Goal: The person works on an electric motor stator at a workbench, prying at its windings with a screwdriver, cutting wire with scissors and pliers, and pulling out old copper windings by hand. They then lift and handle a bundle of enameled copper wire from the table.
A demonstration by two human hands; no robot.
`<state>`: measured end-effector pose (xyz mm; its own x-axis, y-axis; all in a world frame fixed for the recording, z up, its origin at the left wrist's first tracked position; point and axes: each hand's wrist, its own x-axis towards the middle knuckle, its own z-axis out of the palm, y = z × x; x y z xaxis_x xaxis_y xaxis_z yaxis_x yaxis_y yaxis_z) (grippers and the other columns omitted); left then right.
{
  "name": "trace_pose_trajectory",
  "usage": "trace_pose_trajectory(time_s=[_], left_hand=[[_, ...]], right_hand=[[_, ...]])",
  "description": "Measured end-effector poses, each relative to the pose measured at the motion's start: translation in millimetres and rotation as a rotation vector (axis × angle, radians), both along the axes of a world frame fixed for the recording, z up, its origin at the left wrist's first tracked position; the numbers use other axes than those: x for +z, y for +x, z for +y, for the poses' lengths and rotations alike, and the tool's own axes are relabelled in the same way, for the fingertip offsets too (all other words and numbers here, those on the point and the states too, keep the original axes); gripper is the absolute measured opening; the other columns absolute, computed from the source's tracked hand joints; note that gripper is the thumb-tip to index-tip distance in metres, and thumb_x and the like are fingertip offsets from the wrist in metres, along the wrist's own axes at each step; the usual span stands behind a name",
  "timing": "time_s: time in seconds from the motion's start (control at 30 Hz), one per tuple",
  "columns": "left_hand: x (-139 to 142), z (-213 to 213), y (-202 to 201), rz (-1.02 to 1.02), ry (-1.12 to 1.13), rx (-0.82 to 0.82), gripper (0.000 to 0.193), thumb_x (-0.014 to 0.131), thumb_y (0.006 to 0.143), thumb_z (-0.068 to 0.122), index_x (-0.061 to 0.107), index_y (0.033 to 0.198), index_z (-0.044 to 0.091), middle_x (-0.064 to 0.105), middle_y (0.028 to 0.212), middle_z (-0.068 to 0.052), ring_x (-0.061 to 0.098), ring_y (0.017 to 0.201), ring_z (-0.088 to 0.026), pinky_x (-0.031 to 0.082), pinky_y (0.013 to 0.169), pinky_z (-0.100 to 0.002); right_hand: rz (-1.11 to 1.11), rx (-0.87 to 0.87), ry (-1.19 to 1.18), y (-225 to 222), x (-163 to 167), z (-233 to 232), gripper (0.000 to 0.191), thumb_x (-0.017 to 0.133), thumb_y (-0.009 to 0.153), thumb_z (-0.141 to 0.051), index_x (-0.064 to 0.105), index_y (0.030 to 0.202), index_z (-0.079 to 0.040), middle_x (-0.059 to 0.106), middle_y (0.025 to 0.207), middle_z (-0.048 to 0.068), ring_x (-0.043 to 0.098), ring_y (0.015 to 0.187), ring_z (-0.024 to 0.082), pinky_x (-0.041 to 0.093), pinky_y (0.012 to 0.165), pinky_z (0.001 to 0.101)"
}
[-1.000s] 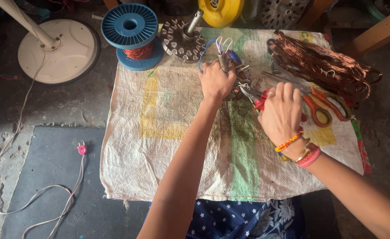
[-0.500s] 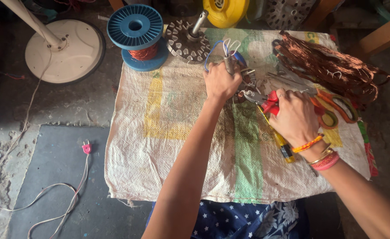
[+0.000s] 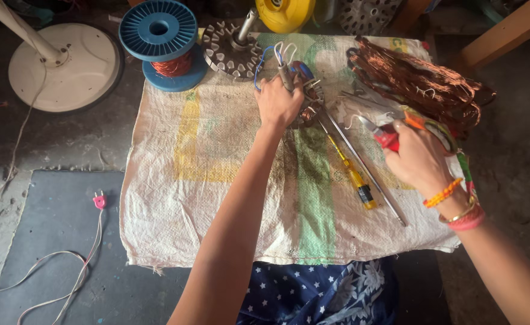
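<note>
My left hand (image 3: pixel 278 101) is closed around a small wound motor part (image 3: pixel 309 103) with blue and white wires (image 3: pixel 275 53) sticking up from it, resting on the woven sack cloth (image 3: pixel 216 180). My right hand (image 3: pixel 417 157) grips red-handled pliers (image 3: pixel 383 136), raised just right of the motor part. A yellow-handled screwdriver (image 3: pixel 352 177) and a long metal rod (image 3: pixel 367 174) lie on the cloth between my hands. Orange-handled scissors (image 3: pixel 436 127) lie right beside my right hand.
A blue spool of copper wire (image 3: pixel 164 42) and a slotted metal stator (image 3: pixel 230 49) sit at the cloth's far edge. A bundle of copper coils (image 3: pixel 418 81) lies far right. A white fan base (image 3: pixel 66 65) and a pink plug with cord (image 3: pixel 99 200) are on the floor left.
My right hand has drawn away from the motor part toward the right with the pliers, uncovering the screwdriver and rod. My left hand keeps its grip.
</note>
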<state>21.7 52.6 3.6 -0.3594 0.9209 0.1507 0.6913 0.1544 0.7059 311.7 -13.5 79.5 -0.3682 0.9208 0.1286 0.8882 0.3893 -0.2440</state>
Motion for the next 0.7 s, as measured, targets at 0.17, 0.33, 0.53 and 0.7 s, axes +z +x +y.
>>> trace_pose_trajectory(time_s=[0.17, 0.33, 0.53, 0.7], left_hand=[[0, -3, 2, 0.007, 0.06, 0.004, 0.043, 0.049, 0.095, 0.042, 0.071, 0.105, 0.008, 0.074, 0.104, -0.018, 0.058, 0.118, -0.045, 0.035, 0.109, -0.061], [1, -4, 2, 0.022, 0.096, 0.021, 0.043, 0.05, 0.094, 0.042, 0.072, 0.108, 0.008, 0.074, 0.106, -0.017, 0.057, 0.118, -0.045, 0.035, 0.107, -0.061], [-1, -4, 5, 0.015, 0.114, 0.031, 0.043, 0.051, 0.094, 0.043, 0.072, 0.109, 0.008, 0.074, 0.108, -0.017, 0.058, 0.116, -0.043, 0.038, 0.104, -0.06], [7, -1, 0, -0.065, -0.013, -0.036, 0.039, 0.052, 0.093, 0.041, 0.074, 0.094, 0.009, 0.074, 0.092, -0.019, 0.063, 0.104, -0.04, 0.044, 0.099, -0.057]], right_hand=[[-0.044, -0.144, -0.164, -33, -3, 22, 0.054, 0.064, 0.083, -0.015, 0.062, 0.136, -0.003, 0.073, 0.085, 0.02, 0.073, 0.079, 0.037, 0.055, 0.072, 0.0473], [-0.327, -0.053, -0.072, -50, 0, 38, 0.036, 0.065, 0.091, -0.026, 0.071, 0.116, -0.001, 0.073, 0.087, 0.021, 0.07, 0.089, 0.035, 0.054, 0.077, 0.0476], [0.442, -0.098, -0.652, -34, 18, 61, 0.037, 0.065, 0.074, -0.004, 0.072, 0.111, -0.001, 0.072, 0.093, 0.016, 0.069, 0.081, 0.028, 0.058, 0.073, 0.0435], [-0.175, -0.031, 0.14, -38, 19, 48, 0.038, 0.076, 0.084, -0.005, 0.066, 0.12, 0.001, 0.067, 0.109, 0.021, 0.067, 0.098, 0.038, 0.056, 0.081, 0.0491]])
